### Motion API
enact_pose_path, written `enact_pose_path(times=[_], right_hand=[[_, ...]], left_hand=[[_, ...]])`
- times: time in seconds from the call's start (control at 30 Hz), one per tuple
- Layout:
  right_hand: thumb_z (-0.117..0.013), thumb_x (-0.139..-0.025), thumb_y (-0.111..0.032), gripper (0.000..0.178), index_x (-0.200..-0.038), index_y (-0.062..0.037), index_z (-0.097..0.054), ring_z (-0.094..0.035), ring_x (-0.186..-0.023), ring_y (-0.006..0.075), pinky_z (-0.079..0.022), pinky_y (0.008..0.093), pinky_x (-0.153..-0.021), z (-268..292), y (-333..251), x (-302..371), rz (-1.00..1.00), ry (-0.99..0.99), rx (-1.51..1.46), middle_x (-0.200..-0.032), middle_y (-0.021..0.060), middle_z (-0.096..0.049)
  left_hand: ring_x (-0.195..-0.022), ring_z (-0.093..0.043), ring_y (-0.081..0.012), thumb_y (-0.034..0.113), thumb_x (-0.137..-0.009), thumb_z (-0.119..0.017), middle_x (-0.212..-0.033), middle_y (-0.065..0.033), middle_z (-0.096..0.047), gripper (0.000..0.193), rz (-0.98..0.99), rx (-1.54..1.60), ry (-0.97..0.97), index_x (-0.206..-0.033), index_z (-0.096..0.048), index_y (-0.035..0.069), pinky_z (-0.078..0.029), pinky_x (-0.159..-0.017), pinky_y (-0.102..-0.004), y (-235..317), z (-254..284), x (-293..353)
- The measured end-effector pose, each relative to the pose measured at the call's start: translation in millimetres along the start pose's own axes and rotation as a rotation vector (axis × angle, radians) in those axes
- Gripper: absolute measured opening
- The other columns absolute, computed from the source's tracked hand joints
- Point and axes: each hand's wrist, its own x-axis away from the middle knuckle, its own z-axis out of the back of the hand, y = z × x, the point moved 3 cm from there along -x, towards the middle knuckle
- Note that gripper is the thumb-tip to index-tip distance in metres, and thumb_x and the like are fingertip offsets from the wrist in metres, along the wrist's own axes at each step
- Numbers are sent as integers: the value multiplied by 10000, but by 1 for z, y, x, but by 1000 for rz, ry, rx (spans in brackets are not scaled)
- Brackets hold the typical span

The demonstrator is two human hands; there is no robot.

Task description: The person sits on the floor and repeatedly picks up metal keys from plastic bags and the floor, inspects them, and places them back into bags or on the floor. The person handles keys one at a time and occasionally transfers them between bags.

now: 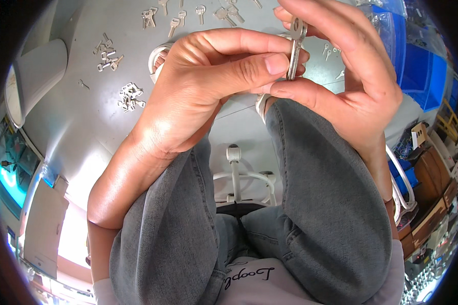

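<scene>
Pinching one key (294, 47) with my left hand (203, 71); right hand (359, 66) curls round it, hold unclear. Key heap (131, 96) already lies toward floor's (107, 20) left edge; this one isn't down yet.

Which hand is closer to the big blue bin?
Right: the right hand is just left of the big blue bin; the left hand is farther left, beyond the right hand.

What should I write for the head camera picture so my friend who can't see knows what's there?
A person's left hand pinches a key, with the right hand curved close beside it, above grey jeans. More keys lie singly and in clusters on the grey floor, and a blue bin stands at the right.
</scene>
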Motion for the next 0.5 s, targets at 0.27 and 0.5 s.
enact_pose_path(times=[0.27,0.5], right_hand=[[-781,-598,-99,547,-1079,52,-569,-587,-862,219,-488,268,-696,-6,15,9,76,10,57,-976,168,-572],[-764,-613,-69,526,-1084,50,-565,-582,-874,221,-490,270,-698,-12,19,11,126,57,15,-1007,164,-564]], left_hand=[[-924,-593,-254,89,-808,-591,-967,-165,-618,195,-21,-14,-7,-996,-616,42,-474,-830,-384,-1,1,0],[-914,-595,-241,97,-808,-594,-962,-156,-618,195,-39,-30,-3,-993,-614,38,-476,-829,-373,1,3,2]])
